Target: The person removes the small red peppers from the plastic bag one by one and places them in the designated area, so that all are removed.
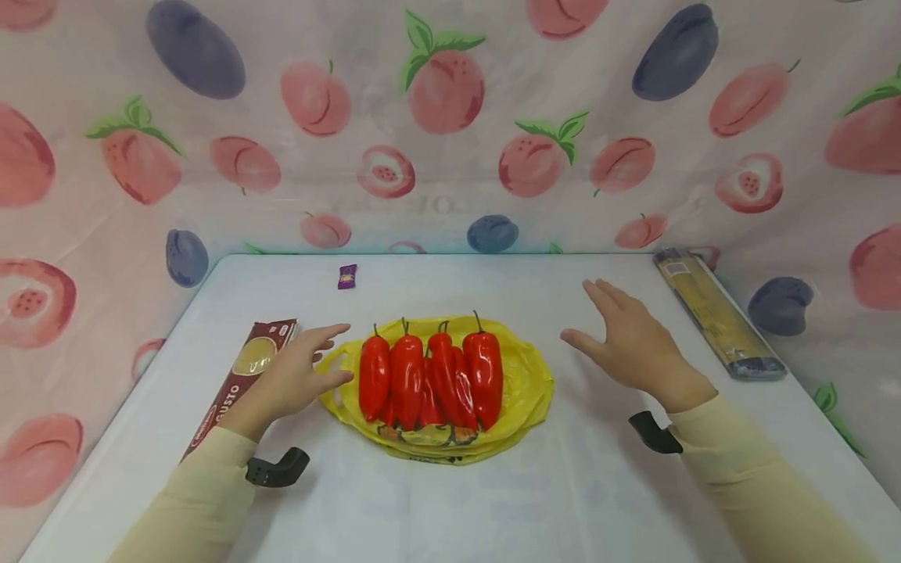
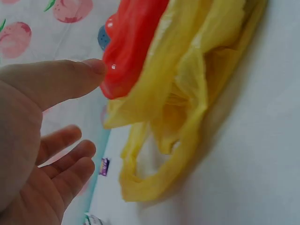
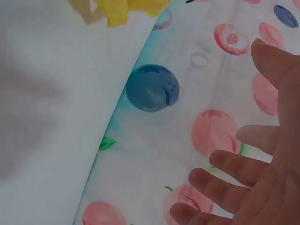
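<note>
Across the bottom of the head frame, a bare stretch of white tabletop [image 1: 436,516] is flanked by two pale sleeves [image 1: 190,500]. Above it at left, the left hand [image 1: 292,383] is held at the left rim of a yellow plastic bag [image 1: 524,375], thumb and fingers parted, nothing gripped; whether the bag is brushed by the thumb cannot quite be told, even from the wrist view. Right of centre, the right hand [image 1: 637,344] is raised with fingers spread, free of any load and apart from the bag. At mid-frame, red peppers [image 1: 486,379] are lined up on the bag, stems pointed toward the top of the frame.

The step in hand is judged to be an approach or a letting-go; for a grasp, both sides of the bag would need to be met, with a longer reach asked of the right hand.

Room for that is offered at the bag's right and in front of it. At left, space is narrowed by a dark red packet [image 1: 242,375]; at right, a long yellow pack [image 1: 718,313] is laid by the table's edge. Farther up, a purple wrapper [image 1: 347,277] is seen near the back edge, backed by fruit-printed cloth [image 1: 450,188].
</note>
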Demonstrator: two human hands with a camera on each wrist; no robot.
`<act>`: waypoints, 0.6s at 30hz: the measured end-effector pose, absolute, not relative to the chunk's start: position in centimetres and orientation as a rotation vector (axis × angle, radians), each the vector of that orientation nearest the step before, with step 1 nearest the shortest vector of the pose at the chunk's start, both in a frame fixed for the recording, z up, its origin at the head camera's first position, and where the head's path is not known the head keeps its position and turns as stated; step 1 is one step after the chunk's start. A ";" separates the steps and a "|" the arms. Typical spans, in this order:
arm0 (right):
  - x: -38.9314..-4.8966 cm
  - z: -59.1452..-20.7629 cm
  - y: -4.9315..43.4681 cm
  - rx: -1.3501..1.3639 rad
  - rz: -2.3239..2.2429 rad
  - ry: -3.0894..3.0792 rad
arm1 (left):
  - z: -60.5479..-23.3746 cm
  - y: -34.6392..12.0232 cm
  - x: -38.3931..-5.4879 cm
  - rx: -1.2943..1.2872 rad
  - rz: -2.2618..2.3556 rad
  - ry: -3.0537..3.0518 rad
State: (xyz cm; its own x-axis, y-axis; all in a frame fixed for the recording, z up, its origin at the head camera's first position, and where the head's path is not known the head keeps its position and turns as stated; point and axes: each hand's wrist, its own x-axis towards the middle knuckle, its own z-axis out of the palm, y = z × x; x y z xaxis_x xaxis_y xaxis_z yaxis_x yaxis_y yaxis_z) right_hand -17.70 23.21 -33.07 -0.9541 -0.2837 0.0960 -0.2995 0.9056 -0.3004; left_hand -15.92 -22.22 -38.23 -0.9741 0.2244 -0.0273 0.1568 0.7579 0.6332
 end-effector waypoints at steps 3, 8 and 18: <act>-17.6 -33.7 22.7 0.472 0.556 -3.029 | -39.2 -22.3 -15.8 0.300 1.068 2.802; -17.6 -34.9 22.0 0.507 0.658 -3.032 | -40.2 -22.2 -15.7 0.243 1.114 2.732; -17.2 -36.1 20.0 0.549 0.737 -3.039 | -41.5 -21.7 -15.6 0.206 1.223 2.624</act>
